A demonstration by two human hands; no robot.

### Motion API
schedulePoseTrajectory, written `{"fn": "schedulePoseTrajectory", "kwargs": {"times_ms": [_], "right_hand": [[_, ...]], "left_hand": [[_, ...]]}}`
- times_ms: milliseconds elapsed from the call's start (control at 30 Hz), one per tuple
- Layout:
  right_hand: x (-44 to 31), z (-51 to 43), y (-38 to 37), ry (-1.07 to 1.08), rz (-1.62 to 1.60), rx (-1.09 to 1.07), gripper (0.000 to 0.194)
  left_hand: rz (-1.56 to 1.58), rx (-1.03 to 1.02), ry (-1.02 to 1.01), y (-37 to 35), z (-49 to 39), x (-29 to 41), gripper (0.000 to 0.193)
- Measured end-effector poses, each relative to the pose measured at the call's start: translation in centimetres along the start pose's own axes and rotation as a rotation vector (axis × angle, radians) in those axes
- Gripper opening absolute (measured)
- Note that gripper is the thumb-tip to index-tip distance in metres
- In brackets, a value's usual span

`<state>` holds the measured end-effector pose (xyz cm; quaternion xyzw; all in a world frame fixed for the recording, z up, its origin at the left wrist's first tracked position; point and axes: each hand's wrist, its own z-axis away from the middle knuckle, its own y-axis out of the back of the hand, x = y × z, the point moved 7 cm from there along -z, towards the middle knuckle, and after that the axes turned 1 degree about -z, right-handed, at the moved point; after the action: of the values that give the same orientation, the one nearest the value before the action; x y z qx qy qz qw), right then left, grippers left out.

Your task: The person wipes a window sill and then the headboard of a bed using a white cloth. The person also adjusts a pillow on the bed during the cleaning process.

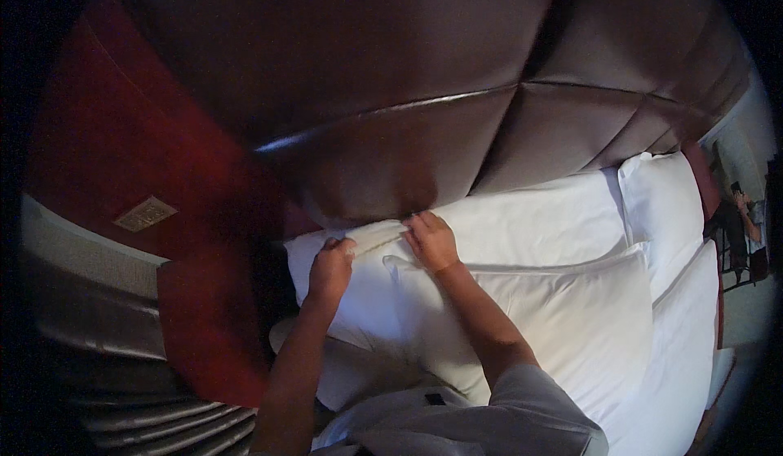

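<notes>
My left hand [330,269] pinches one end of a rolled or folded edge of off-white cloth [378,236] at the head of a bed. On the other end of that edge are the fingers of my right hand [433,242], close against the quilted headboard [391,162]. The cloth's lower part merges with the white bedding, so I cannot tell which layer it belongs to. A large white pillow [563,315] lies on the bed beside my right forearm. Smooth white sheet [532,211] stretches between this pillow and the headboard.
Another white pillow [664,205] rests at the bed's far right corner. Left of the bed are a red wall [202,168] with a socket or switch plate [145,214] and dark pleated material [165,425]. A seated person [743,223] is at the far right.
</notes>
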<state>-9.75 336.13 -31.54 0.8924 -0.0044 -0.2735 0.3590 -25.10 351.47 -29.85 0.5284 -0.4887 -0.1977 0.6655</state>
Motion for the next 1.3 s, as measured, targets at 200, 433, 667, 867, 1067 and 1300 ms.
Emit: {"fn": "schedulePoseTrajectory", "kwargs": {"times_ms": [200,433,667,867,1067,1300], "right_hand": [[4.4,-0.8,13.6,-0.34,-0.195,0.554,0.021],[9.2,-5.7,25.2,-0.137,0.084,0.764,0.033],[16.5,-1.7,20.7,-0.076,0.111,0.723,0.038],[20.4,3.5,15.2,-0.118,0.049,0.709,0.031],[21.5,5.2,14.1,-0.145,0.03,0.648,0.03],[21.9,4.0,17.1,-0.07,-0.216,0.633,0.022]], "left_hand": [[-0.011,0.176,-0.475,6.1,-1.1,14.1,0.032],[-0.324,0.466,-0.88,6.6,-6.6,28.8,0.026],[-0.749,0.537,-0.764,0.1,-8.6,30.0,0.012],[-0.771,0.217,-0.707,-3.8,-8.0,28.2,0.012],[-0.808,0.075,-0.557,-8.2,-7.1,26.3,0.022],[-0.896,-0.077,-0.449,-12.2,-7.5,25.5,0.034]]}}
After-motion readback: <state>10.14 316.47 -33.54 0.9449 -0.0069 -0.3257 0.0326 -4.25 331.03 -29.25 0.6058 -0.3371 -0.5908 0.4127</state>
